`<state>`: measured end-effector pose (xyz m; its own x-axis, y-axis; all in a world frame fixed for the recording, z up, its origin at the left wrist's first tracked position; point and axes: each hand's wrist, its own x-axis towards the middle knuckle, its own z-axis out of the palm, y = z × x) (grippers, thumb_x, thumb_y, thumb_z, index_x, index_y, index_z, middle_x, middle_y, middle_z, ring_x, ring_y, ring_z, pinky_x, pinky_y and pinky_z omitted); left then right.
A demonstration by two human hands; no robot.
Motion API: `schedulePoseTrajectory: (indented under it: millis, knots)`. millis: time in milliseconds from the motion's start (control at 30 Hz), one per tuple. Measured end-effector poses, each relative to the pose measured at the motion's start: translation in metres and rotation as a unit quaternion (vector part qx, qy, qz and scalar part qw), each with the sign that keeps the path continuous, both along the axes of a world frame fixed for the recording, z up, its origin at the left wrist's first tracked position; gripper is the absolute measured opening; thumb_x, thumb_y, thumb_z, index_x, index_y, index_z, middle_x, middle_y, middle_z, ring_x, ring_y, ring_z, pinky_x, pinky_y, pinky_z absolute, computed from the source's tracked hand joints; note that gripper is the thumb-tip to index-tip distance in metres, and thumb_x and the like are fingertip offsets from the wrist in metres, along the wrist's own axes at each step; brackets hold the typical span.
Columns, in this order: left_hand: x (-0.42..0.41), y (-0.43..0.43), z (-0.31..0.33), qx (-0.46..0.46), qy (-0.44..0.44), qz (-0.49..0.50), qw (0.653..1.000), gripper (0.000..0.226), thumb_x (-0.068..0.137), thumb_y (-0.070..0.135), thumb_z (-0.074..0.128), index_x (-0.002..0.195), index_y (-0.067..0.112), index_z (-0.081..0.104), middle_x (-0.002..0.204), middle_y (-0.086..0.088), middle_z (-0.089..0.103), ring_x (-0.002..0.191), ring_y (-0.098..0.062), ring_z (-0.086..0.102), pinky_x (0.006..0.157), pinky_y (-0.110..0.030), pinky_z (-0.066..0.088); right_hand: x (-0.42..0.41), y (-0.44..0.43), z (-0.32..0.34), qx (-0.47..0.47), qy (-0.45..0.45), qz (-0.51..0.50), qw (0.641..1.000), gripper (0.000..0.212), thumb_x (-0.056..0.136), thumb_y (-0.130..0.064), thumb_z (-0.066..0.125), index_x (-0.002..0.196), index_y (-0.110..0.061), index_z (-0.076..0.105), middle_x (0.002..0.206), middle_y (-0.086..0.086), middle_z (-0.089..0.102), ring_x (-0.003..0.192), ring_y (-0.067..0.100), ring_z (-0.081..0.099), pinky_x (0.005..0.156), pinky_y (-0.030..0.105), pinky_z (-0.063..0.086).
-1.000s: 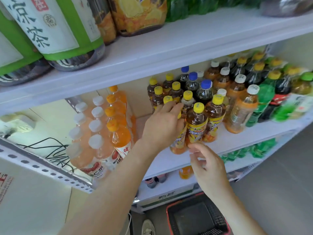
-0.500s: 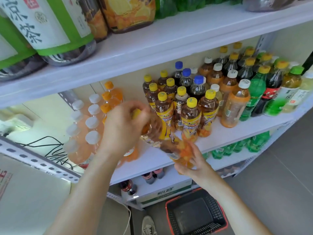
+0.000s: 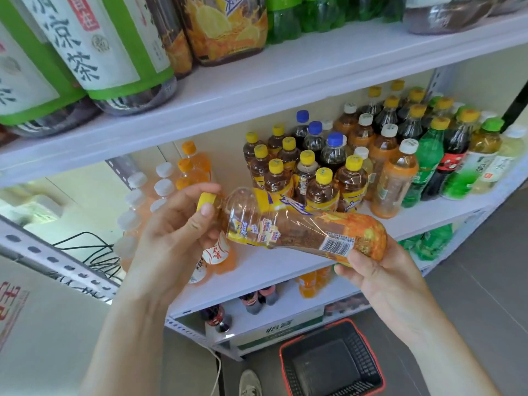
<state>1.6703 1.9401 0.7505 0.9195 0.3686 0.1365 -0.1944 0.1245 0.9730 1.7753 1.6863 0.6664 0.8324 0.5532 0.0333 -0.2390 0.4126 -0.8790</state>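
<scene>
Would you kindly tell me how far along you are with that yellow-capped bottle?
Done: the yellow-capped bottle is off the shelf. In hand: it lies sideways, left hand gripping the neck by the cap, right hand cupping its base. Left: it has not reached the red basket on the floor.

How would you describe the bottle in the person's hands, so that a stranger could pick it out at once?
Look at the white middle shelf, at its group of upright yellow-capped bottles. Just in front of them, one bottle is held off the shelf: the left hand grips its neck, the right hand its base. It alone lies sideways, cap pointing left.
</scene>
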Motion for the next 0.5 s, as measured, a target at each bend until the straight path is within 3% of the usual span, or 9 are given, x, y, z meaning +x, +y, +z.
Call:
schedulePoseTrajectory:
  millis: [100, 200, 333, 500]
  knots:
    - [0.001, -0.008, 0.001, 0.05, 0.001, 0.058, 0.997, 0.023, 0.081, 0.034, 0.065, 0.1, 0.024, 0.073, 0.074, 0.003, 0.057, 0.06, -0.014, 0.047, 0.058, -0.022, 0.041, -0.003, -0.003, 0.009, 0.036, 0.02, 0.0, 0.999, 0.059, 0.063, -0.023, 0.08, 0.119, -0.03, 0.064, 0.111, 0.007, 0.07, 0.096, 0.02, 0.069, 0.07, 0.028, 0.057]
    - [0.003, -0.014, 0.002, 0.076, 0.01, 0.109, 0.991, 0.021, 0.087, 0.042, 0.062, 0.097, 0.025, 0.071, 0.06, 0.004, 0.05, 0.054, -0.014, 0.043, 0.053, -0.022, 0.036, -0.005, -0.008, 0.018, 0.039, 0.018, 0.021, 0.999, 0.076, 0.067, -0.015, 0.077, 0.135, -0.035, 0.05, 0.122, 0.015, 0.065, 0.102, 0.038, 0.067, 0.071, 0.028, 0.057]
    - [0.005, -0.016, 0.005, 0.084, 0.002, 0.147, 0.986, 0.034, 0.085, 0.05, 0.06, 0.092, 0.018, 0.066, 0.055, 0.005, 0.045, 0.042, -0.008, 0.036, 0.04, -0.015, 0.03, -0.008, -0.013, 0.02, 0.022, 0.031, 0.062, 0.997, 0.07, 0.069, -0.011, 0.074, 0.134, -0.028, 0.052, 0.12, 0.021, 0.065, 0.1, 0.05, 0.065, 0.064, 0.027, 0.057]
    - [0.005, -0.013, 0.002, 0.066, 0.026, 0.16, 0.985, 0.042, 0.084, 0.053, 0.06, 0.094, 0.013, 0.064, 0.057, 0.005, 0.045, 0.046, -0.007, 0.035, 0.039, -0.015, 0.029, -0.009, -0.015, 0.026, -0.006, 0.028, 0.059, 0.998, 0.074, 0.064, -0.027, 0.09, 0.13, -0.029, 0.057, 0.107, 0.017, 0.069, 0.081, 0.044, 0.07, 0.051, 0.027, 0.055]
